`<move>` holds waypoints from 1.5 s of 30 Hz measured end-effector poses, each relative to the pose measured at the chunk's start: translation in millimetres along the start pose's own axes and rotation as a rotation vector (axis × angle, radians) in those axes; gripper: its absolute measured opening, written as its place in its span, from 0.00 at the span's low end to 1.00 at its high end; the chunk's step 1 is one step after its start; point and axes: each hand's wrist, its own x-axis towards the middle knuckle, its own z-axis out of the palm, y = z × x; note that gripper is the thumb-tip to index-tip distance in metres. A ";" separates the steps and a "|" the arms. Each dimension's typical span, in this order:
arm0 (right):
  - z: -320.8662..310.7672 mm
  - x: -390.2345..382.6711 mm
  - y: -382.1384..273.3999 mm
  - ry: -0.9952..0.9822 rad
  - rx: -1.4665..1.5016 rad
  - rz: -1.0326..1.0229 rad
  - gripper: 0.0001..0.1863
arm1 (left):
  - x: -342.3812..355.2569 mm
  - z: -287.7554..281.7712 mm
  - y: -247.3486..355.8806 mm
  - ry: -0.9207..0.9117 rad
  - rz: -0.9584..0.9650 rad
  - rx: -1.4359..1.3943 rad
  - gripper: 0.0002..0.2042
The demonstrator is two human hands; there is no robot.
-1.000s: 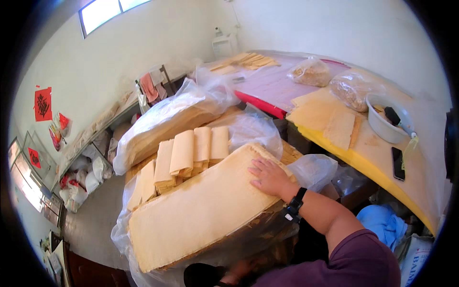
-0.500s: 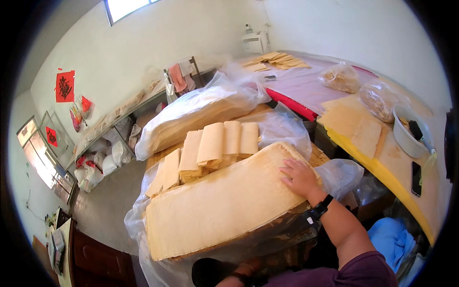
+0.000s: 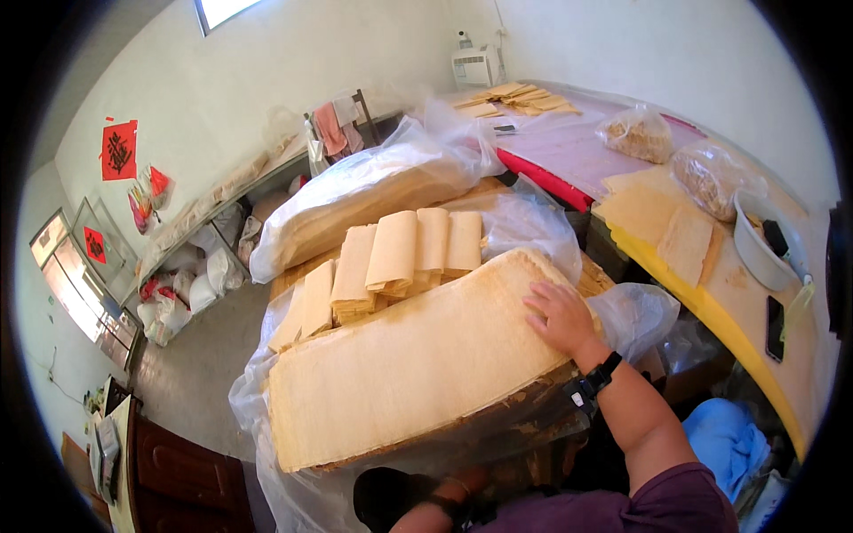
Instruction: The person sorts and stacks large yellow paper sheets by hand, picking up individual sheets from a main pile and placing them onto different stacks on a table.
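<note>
A tall stack of thin, pale tan sheets [image 3: 400, 373] lies in front of me, its top sheet long and broad. My right hand [image 3: 562, 320] rests on this sheet's right end with fingers apart, palm down; its wrist wears a black band. The sheet's far right corner bulges up slightly beyond the fingers. Low in the shade, by the stack's near side, is my left hand [image 3: 471, 480]; its fingers are hidden. Folded bundles of similar sheets [image 3: 391, 253] sit along the stack's far edge.
Behind them, clear plastic [image 3: 382, 164] covers another stack. The yellow-edged table [image 3: 693, 289] on the right holds bagged goods [image 3: 635, 133], a white basin [image 3: 760, 253] and a phone [image 3: 775, 329]. Blue cloth [image 3: 724, 449] hangs at lower right; a brown cabinet [image 3: 187, 471] stands at lower left.
The top sheet's far right corner is slightly more raised, and its near edge has shifted a little away from me. My right hand remains on it. The view has moved slightly.
</note>
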 end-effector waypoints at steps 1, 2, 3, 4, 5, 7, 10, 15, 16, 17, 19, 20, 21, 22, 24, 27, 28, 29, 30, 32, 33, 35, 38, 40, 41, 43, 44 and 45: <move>-0.8 0.1 1.2 -0.001 -0.003 -0.002 0.16 | -3.8 -6.4 8.2 0.007 -0.011 0.059 0.27; -1.2 -0.1 2.0 -0.003 -0.005 0.000 0.16 | -5.2 -9.0 12.8 0.013 -0.022 0.117 0.27; -0.9 1.0 -0.2 -0.001 -0.003 -0.002 0.16 | -4.2 -5.5 8.6 0.014 -0.025 0.115 0.27; -0.8 1.7 -1.9 0.002 -0.001 -0.004 0.17 | -1.2 -0.9 1.8 0.042 0.010 0.111 0.23; -0.5 2.3 -3.1 0.001 0.002 -0.006 0.17 | 0.6 3.3 -3.3 0.071 0.045 0.107 0.20; 0.6 1.7 -1.9 0.012 0.001 -0.006 0.17 | 0.7 2.6 -2.3 0.077 0.022 0.095 0.20; 1.6 -0.9 1.7 0.021 0.006 0.008 0.16 | -7.2 -19.1 15.6 -0.022 -0.030 0.079 0.19; 0.4 0.8 -2.7 0.029 0.007 0.004 0.15 | -8.8 -12.7 12.3 -0.032 -0.090 0.017 0.20; 0.1 0.0 -1.5 0.035 0.004 0.002 0.15 | -10.0 -12.3 14.9 0.053 -0.087 0.030 0.21; -0.3 -0.2 -0.3 0.033 0.003 0.004 0.15 | -12.2 -12.7 16.4 0.093 -0.085 0.036 0.21; -0.4 -2.0 1.3 0.040 0.014 0.006 0.14 | -18.9 -13.2 21.3 0.132 -0.079 0.035 0.21; 1.1 -2.7 2.1 0.034 0.014 0.009 0.14 | -16.3 -12.7 19.3 0.112 -0.075 0.041 0.21; 3.5 -1.1 1.3 0.051 0.014 0.001 0.14 | -14.3 -11.6 17.1 0.094 -0.076 0.043 0.21; 4.7 -0.1 0.8 0.068 0.015 -0.007 0.14 | -13.1 -9.0 15.9 0.086 -0.078 0.043 0.21; 4.2 0.9 0.6 0.054 0.016 -0.006 0.14 | -10.9 -5.8 13.9 0.076 -0.081 0.046 0.21; 2.7 1.9 1.7 0.044 0.018 -0.002 0.13 | -4.5 -4.5 15.1 0.080 -0.080 0.051 0.21; 1.9 2.3 2.1 0.052 0.019 0.001 0.13 | -2.8 -4.7 15.3 0.085 -0.083 0.052 0.21; 2.0 2.2 1.9 0.050 0.020 -0.003 0.13 | -1.9 -3.9 16.0 0.090 -0.083 0.051 0.21; 2.6 1.9 1.7 0.056 0.017 -0.002 0.13 | -0.6 -3.2 16.9 0.094 -0.086 0.057 0.20; 3.9 1.1 3.3 0.058 0.014 -0.003 0.13 | 3.0 -2.9 16.5 0.100 -0.087 0.058 0.20; 4.1 1.4 3.5 0.057 0.015 0.000 0.13 | 3.5 -3.2 16.3 0.102 -0.090 0.062 0.20; 5.2 2.0 3.6 0.057 0.017 0.000 0.13 | 4.6 -3.9 15.8 0.106 -0.096 0.066 0.20; 6.2 1.6 4.5 0.066 0.018 0.010 0.13 | 6.5 -3.6 14.3 0.109 -0.101 0.073 0.20; 6.8 1.5 4.6 0.058 0.011 -0.004 0.13 | 6.6 -3.2 14.2 0.108 -0.102 0.078 0.20; 5.7 2.2 4.1 0.059 0.011 -0.005 0.13 | 7.6 -4.4 13.6 0.109 -0.103 0.080 0.20; 2.9 2.3 1.6 0.055 0.026 0.010 0.13 | 8.2 -3.8 13.1 0.105 -0.103 0.084 0.20; 4.4 2.2 1.9 0.056 0.027 0.011 0.13 | 8.4 -4.0 12.3 0.104 -0.106 0.088 0.20; 5.2 2.0 2.9 0.061 0.029 0.006 0.13 | 8.7 -2.6 12.2 0.102 -0.104 0.091 0.20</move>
